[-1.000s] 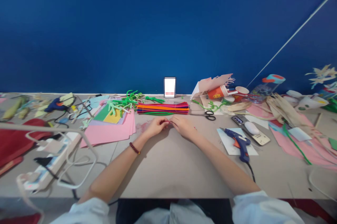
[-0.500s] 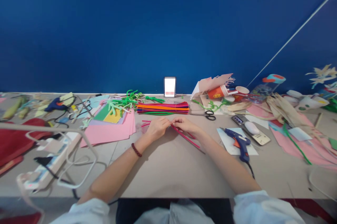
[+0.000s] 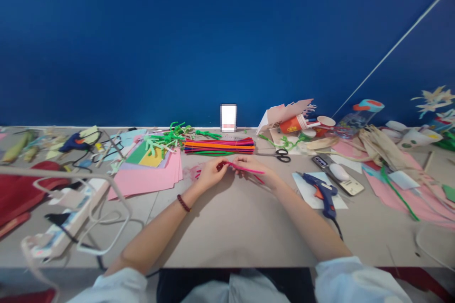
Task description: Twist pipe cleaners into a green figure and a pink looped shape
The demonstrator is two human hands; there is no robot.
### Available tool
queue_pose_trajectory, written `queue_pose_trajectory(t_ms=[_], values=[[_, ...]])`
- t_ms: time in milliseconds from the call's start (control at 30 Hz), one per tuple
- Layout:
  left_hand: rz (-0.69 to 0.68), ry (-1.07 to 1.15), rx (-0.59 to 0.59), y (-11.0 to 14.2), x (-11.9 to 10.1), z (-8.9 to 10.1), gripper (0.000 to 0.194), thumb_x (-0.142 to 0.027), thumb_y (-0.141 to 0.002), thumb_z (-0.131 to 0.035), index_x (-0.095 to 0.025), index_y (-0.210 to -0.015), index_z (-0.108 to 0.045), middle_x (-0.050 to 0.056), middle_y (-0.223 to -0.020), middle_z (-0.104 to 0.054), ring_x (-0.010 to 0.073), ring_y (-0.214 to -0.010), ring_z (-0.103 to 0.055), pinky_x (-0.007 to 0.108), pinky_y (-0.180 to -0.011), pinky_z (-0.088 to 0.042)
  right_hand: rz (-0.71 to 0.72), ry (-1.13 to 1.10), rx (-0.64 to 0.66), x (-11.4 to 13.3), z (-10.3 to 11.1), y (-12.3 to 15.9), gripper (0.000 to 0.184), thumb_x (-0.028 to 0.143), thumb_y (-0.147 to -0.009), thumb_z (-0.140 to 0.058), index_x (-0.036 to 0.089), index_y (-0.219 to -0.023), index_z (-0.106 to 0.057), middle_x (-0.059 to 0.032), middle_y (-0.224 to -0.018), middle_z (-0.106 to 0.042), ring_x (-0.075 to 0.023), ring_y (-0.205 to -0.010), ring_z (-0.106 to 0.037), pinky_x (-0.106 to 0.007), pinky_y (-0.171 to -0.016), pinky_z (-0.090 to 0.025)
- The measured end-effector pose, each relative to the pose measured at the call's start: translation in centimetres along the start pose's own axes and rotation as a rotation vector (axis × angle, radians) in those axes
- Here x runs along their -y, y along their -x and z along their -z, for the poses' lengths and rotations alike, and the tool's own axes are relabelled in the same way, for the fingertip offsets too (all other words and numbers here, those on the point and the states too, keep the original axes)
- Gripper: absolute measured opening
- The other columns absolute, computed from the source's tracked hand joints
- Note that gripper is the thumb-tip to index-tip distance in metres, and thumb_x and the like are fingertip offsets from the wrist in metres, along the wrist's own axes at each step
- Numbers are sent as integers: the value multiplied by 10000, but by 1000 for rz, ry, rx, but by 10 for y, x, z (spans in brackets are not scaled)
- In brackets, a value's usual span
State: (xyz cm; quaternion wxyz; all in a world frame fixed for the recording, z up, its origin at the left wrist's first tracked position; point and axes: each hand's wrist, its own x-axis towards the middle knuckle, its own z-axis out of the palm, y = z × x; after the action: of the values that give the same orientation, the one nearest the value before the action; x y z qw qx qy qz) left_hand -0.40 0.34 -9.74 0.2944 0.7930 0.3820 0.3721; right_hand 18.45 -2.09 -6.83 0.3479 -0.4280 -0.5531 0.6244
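Note:
Pink pipe cleaners [image 3: 250,169] stretch between my hands and out to the right, with a loose end below. My left hand [image 3: 212,173], a dark red bracelet on its wrist, is closed with the fingertips pinching their left part. Close beside it, my right hand [image 3: 253,172] is closed around the same pipe cleaners, and they cross over its fingers. Just beyond my fingers lies a bundle of coloured pipe cleaners [image 3: 219,146] in pink, orange, purple and green. A few pink pieces [image 3: 198,173] show left of my left hand, partly hidden by it.
Scissors [image 3: 283,155] lie right of the bundle. A blue glue gun [image 3: 318,188] rests on white paper, near a phone [image 3: 350,184]. Pink sheets [image 3: 142,179] and green pipe-cleaner shapes [image 3: 159,142] lie left. A power strip [image 3: 71,220] with cables sits front left.
The pink pipe cleaners have swung up from pointing down at the table to lying nearly level across my right hand. My fingers have shifted their grip.

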Motion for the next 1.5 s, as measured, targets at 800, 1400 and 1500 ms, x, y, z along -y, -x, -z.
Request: queue_pose_trajectory(t_ms=[800,1400,1500], values=[[39,42,55,-3,2,1,134,-227,-818,-507,-163,-732,-587,10,-725,-615,125,-676,-539,241,-644,-406,328,531,-201,-10,-7,-12,147,210,-844,-508,157,-825,-643,-31,-811,-638,-142,-724,-532,-248,-659,-385],[15,-52,115,-1,0,1,258,-271,-907,-408,-162,-728,-559,12,-714,-560,132,-667,-498,244,-610,-375,394,733,-182,-16,-4,-15,133,82,-836,-530,170,-794,-621,-34,-836,-612,-157,-788,-532,-257,-712,-368],[60,-23,138,-4,1,2,303,-282,-915,-388,-157,-706,-568,11,-686,-552,134,-653,-499,241,-603,-371,419,769,-177,-14,-3,-15,154,73,-843,-517,168,-798,-630,-42,-845,-616,-164,-807,-535,-261,-730,-369]])
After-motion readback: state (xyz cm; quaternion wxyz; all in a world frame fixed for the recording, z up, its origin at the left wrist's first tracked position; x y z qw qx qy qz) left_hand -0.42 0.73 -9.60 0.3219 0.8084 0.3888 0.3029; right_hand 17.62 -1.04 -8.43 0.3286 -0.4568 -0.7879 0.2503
